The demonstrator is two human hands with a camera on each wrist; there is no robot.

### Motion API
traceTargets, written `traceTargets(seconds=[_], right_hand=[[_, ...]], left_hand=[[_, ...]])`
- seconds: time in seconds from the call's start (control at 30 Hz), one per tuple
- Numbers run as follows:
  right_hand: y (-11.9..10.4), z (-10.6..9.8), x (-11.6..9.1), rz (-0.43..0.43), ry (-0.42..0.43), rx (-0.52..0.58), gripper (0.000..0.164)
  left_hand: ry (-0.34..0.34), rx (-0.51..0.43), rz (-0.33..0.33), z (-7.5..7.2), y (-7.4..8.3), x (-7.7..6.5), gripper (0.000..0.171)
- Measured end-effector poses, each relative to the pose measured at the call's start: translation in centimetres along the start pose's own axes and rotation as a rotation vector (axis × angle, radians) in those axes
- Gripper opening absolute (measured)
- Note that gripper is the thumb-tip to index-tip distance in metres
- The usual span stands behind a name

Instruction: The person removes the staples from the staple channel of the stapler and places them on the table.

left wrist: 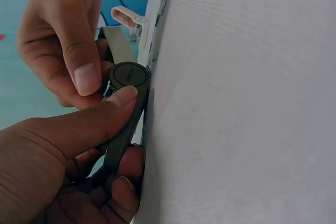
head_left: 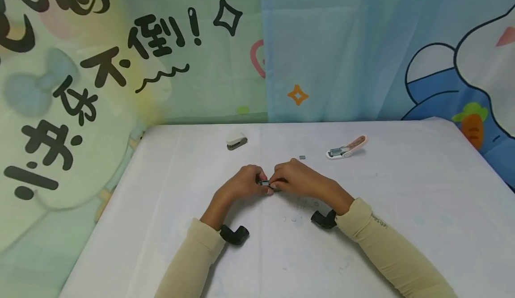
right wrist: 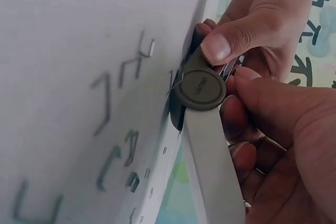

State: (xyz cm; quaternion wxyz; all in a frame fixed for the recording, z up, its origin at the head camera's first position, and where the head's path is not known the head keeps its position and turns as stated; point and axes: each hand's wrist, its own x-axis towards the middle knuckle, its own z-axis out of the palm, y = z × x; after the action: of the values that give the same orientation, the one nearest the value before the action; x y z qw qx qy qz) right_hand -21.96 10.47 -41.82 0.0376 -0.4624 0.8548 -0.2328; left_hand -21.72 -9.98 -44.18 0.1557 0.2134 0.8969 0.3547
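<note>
A stapler (right wrist: 207,145) with one dark grey-green arm, one off-white arm and a round hinge is spread wide between the two hands, just above the table. My left hand (head_left: 246,182) grips the dark arm, its thumb by the hinge in the left wrist view. From the other side, my right hand (head_left: 301,177) pinches at the metal part near the hinge. Its thumb (right wrist: 249,80) touches there, and its other fingers curl beside the off-white arm. Whether a staple lies between those fingertips is hidden. Loose staples (right wrist: 131,72) are scattered on the white cloth close by.
A small white-and-grey stapler (head_left: 236,141) stands at the back left. At the back right lies a peach-and-white stapler (head_left: 347,148), with a small grey block (head_left: 302,157) nearer the hands. Printed curtains (head_left: 330,48) hang behind the white-covered table (head_left: 181,155).
</note>
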Motion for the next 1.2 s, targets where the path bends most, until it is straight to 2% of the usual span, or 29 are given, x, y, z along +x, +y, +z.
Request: traceTargets(seconds=[0.23, 0.47, 0.67, 0.93, 1.07, 1.2], right_hand=[[0.2, 0.0, -0.1, 0.129, -0.006, 0.158, 0.008], [-0.7, 0.1, 0.4, 0.197, 0.026, 0.068, 0.003], [-0.3, 0.4, 0.6, 0.14, 0.06, 0.076, 0.008], [0.8, 0.0, 0.3, -0.019, 0.128, 0.218, 0.01], [1.7, 0.1, 0.0, -0.023, 0.186, 0.259, 0.008], [2.6, 0.4, -0.5, 0.023, 0.257, 0.338, 0.006]], left_hand=[[0.001, 0.009, 0.007, -0.1, 0.2, 0.0, 0.023], [-0.004, 0.014, 0.001, -0.2, 0.4, 0.1, 0.024], [-0.005, 0.014, 0.002, -0.1, 0.2, 0.2, 0.023], [-0.005, -0.001, -0.011, 0.0, 0.0, 0.1, 0.023], [-0.004, -0.002, -0.014, -0.1, 0.0, 0.0, 0.024], [0.0, -0.006, -0.012, -0.1, 0.0, 0.0, 0.025]])
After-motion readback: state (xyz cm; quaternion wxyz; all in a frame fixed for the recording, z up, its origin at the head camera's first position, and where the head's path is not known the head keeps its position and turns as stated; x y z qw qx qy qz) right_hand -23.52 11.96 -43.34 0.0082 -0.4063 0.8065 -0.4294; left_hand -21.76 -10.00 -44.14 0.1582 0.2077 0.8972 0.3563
